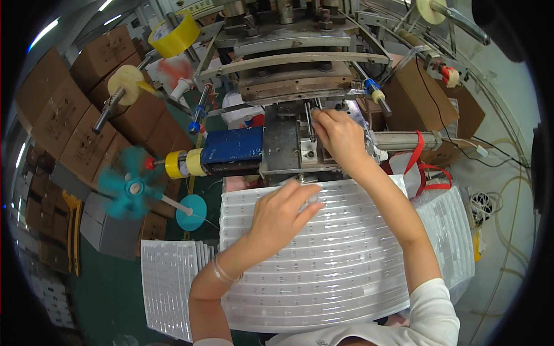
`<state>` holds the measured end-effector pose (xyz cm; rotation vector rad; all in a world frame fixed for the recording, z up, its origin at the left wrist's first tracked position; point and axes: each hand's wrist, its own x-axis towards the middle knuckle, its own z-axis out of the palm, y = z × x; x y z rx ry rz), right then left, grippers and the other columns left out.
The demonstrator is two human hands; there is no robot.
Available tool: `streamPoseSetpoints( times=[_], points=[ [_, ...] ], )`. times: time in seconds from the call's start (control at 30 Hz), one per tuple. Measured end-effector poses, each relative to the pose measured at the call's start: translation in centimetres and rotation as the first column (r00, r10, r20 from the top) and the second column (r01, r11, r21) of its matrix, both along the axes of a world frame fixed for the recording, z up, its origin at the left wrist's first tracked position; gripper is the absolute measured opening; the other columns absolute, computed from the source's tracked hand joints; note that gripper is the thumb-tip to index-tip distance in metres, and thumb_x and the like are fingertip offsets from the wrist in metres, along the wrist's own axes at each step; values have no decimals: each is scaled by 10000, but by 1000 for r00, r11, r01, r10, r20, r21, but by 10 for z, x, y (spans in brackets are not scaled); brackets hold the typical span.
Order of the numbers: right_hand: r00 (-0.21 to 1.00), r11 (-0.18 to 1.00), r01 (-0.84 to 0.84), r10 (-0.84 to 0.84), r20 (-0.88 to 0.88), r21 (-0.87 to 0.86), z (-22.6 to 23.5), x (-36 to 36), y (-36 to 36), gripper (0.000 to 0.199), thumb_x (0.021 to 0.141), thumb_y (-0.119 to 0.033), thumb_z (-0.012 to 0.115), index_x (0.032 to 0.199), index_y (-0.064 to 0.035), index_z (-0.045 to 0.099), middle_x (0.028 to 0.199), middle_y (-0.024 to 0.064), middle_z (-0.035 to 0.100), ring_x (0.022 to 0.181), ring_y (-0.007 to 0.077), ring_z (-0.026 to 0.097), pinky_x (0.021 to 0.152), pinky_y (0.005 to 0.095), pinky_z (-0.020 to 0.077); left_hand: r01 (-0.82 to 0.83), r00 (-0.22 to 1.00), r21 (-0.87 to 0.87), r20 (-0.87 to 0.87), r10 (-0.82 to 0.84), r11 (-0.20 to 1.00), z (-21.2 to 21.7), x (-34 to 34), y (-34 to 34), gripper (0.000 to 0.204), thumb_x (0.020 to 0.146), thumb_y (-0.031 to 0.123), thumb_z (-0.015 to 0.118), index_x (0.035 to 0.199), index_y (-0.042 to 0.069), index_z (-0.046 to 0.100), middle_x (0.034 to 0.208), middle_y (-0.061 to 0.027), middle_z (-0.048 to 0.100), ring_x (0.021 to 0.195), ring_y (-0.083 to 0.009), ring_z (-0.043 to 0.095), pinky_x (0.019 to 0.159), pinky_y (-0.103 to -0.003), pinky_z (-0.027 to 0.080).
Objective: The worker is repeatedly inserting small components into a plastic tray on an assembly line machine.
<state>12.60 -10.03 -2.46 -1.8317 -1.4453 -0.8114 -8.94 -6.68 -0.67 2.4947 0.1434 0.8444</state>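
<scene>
My right hand (341, 138) reaches into the metal fixture (283, 151) under the press head, its fingers closed together at the tips. They are beside a thin metal rod (310, 122) on the fixture; what they pinch, if anything, is hidden. Nearer to me, my left hand (280, 214) hovers over a stack of white ribbed plastic sheets (323, 271) with small marks in rows. Its fingers are curled, with thumb and forefinger around a small pale, see-through thing that I cannot make out.
The press head (294, 81) overhangs the fixture. A blue block (234, 144) and yellow tape rolls (174, 164) sit left, near a spinning teal fan (135, 187). Right are an air cylinder (404, 140), red straps (430, 177) and bagged sheets (444, 236). Cardboard boxes (63, 109) stand far left.
</scene>
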Motion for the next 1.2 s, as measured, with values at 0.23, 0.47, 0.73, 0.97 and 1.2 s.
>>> streamPoseSetpoints(
  times=[0.23,0.47,0.73,0.97,1.2],
  points=[
    [969,993,-104,114,-219,56,-15,-3,-11,313,850,-268,640,1092,-71,621,1072,123,634,1005,318,592,857,396,476,15,954,-891,-124,-273,454,5,-30,5,282,915,186,592,1150,29,598,963,-63,669,574,-43,470,528,-188,405],
    [929,973,-167,101,-355,-159,23,-2,-148,168,874,-163,609,997,-62,666,928,116,659,857,264,644,745,340,507,20,941,-701,-228,-249,713,18,-32,-32,369,811,97,689,1163,25,607,862,1,621,669,-61,492,615,-208,434],
    [969,596,-242,106,-223,-766,-24,-89,-310,241,781,-97,580,1005,-127,662,826,70,580,731,222,632,615,340,513,-22,675,-988,-125,-727,150,-4,-31,-72,276,858,155,663,1113,58,626,778,-19,598,666,-98,527,606,-230,444],
    [957,528,-280,93,-273,-802,-19,-89,-321,146,717,-84,623,862,-74,624,921,107,558,770,259,627,637,363,523,336,911,-185,-185,-369,924,-52,-31,-160,428,813,236,687,1187,86,543,778,-63,620,539,-160,579,464,-277,447],
    [897,870,-298,115,-427,-392,20,-59,-283,180,706,-51,618,885,-49,607,892,95,548,757,274,585,674,357,496,373,881,354,-424,-208,858,-89,-18,-182,389,740,263,720,1067,108,576,801,-54,552,575,-180,575,487,-320,457]
  ],
)
